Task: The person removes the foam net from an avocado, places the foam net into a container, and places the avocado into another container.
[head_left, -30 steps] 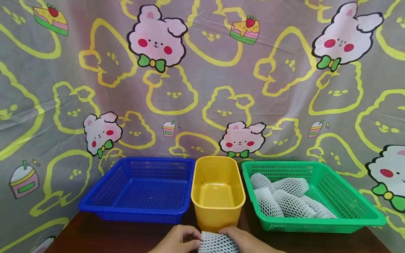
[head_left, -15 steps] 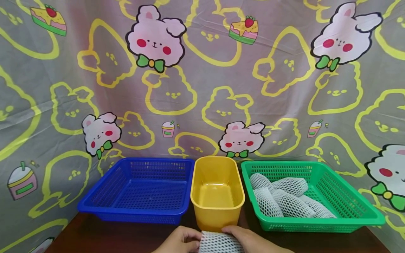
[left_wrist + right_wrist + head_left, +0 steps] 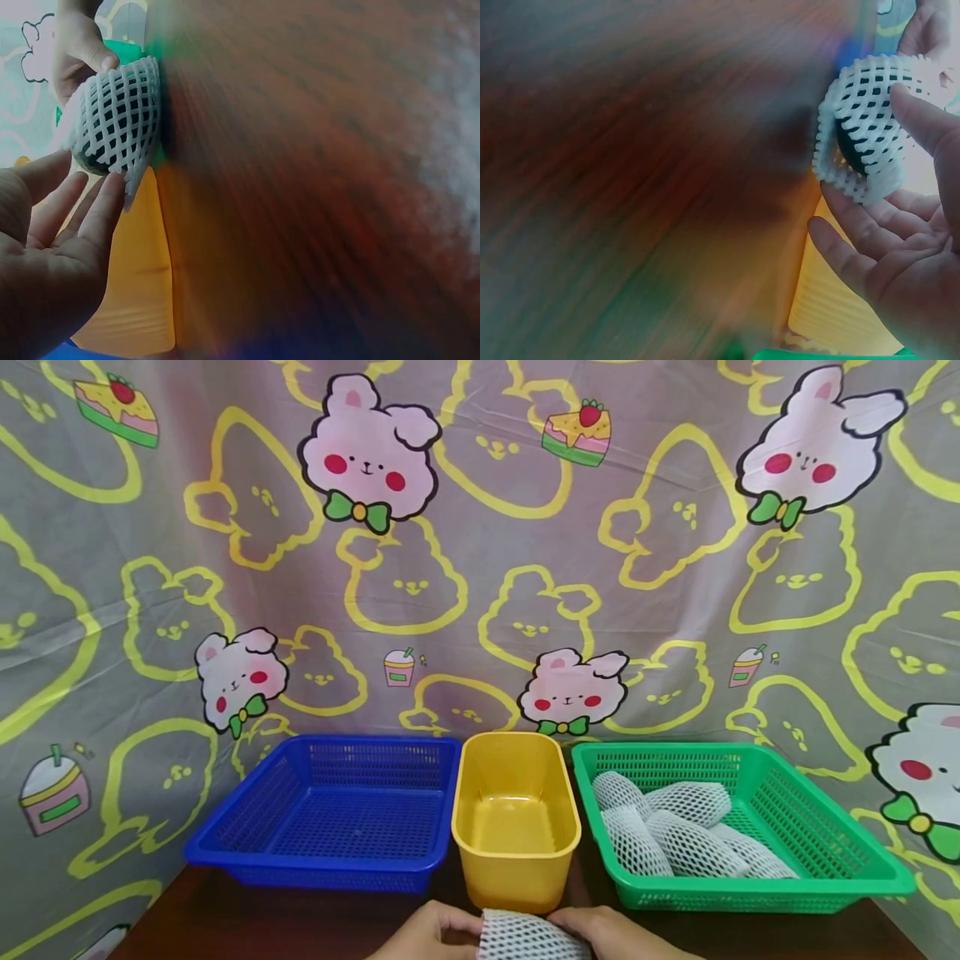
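Observation:
A white foam net sleeve [image 3: 528,937] is held between both hands at the bottom of the head view, before the yellow bin. Inside it sits a dark rounded object [image 3: 849,148], its kind hidden by the mesh. My left hand [image 3: 56,251] pinches one open end of the sleeve between thumb and fingertips. At the other end my right hand [image 3: 911,247] grips the sleeve, thumb on top and fingers below. In the head view, the left hand [image 3: 429,933] and right hand [image 3: 611,933] are cut off by the lower edge.
A blue basket [image 3: 322,862] stands left on the dark wooden table [image 3: 300,922]. The yellow bin [image 3: 513,881] is in the middle. A green basket [image 3: 757,897] at right holds several netted items [image 3: 693,843]. Behind hangs a patterned curtain [image 3: 480,543].
Both hands have shifted slightly right with the foam net sleeve. The right fingers have shifted along it. The baskets and bin stay put.

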The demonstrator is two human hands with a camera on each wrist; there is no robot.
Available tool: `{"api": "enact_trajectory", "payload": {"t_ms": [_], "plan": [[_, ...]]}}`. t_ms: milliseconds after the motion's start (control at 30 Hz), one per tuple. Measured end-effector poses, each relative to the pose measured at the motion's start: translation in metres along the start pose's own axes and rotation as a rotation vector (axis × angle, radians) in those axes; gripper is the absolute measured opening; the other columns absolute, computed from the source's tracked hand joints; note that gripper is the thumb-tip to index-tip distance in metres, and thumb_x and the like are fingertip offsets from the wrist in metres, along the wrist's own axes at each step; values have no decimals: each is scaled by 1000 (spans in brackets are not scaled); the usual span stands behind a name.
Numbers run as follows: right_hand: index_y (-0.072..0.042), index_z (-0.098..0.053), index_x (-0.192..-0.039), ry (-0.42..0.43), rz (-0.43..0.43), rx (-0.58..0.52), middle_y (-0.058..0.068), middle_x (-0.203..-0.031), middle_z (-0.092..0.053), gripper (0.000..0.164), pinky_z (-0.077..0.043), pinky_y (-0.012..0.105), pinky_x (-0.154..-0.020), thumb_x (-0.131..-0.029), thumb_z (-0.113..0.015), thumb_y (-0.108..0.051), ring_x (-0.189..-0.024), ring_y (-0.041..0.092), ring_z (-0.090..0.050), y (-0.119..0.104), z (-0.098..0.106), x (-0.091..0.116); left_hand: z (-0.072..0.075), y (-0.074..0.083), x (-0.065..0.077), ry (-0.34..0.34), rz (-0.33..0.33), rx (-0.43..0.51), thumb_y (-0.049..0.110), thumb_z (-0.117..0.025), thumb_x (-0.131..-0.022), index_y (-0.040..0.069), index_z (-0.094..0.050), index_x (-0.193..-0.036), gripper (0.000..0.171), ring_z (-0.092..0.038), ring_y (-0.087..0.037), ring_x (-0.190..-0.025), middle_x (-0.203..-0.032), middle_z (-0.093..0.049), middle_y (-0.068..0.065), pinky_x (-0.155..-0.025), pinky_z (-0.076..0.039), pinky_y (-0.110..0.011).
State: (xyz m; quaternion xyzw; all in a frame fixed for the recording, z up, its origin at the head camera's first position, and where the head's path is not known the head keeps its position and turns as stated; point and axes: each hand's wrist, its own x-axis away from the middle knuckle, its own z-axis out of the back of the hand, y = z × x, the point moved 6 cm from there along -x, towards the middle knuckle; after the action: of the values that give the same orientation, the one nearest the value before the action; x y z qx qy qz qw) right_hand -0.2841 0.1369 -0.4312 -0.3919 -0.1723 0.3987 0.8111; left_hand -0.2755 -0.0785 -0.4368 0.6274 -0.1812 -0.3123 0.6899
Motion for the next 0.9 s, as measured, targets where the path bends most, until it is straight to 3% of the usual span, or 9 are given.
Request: {"api": "enact_trajectory", "payload": {"t_ms": [233,367,500,667,900], "plan": [[-9,-64,-121,-9,-17,-49,-15,-109,-64,39,-51,23,-80,-87,-73,-27,-94,1,-60,0,-3,0,-5,-3,-3,-8,-4,0,-1,-67,-85,-17,-64,-105,26,-64,-5,-81,-94,-71,-4,-71,-51,-17],[-10,-65,-120,4,18,-13,-15,-109,-65,39,-51,23,-79,-88,-72,-29,-94,1,-60,-1,-4,0,-6,-3,-7,-13,-10,-18,-5,-66,-83,-18,-63,-104,25,-64,-4,-82,-95,-71,-8,-73,-51,-18],[-10,-65,-121,1,20,-13,-15,-110,-64,38,-51,23,-79,-88,-72,-28,-94,0,-60,0,-4,0,-8,-2,-11,-11,27,-6,-7,-65,-80,-15,-63,-109,30,-64,-6,-86,-100,-70,-13,-76,-51,-19],[-12,-65,-122,-5,18,-41,-15,-109,-65,37,-51,22,-79,-88,-72,-27,-93,1,-60,0,-5,0,-12,-1,-15,-25,47,9,-5,-67,-81,-10,-61,-116,36,-64,-8,-89,-103,-69,-7,-77,-51,-20],[-12,-64,-123,4,86,-6,-14,-111,-64,41,-51,23,-80,-88,-73,-28,-96,1,-59,-9,-4,0,-17,4,-23,-73,-15,-104,-3,-73,-81,-4,-63,-113,33,-61,-4,-93,-103,-67,6,-80,-50,-21]]}}
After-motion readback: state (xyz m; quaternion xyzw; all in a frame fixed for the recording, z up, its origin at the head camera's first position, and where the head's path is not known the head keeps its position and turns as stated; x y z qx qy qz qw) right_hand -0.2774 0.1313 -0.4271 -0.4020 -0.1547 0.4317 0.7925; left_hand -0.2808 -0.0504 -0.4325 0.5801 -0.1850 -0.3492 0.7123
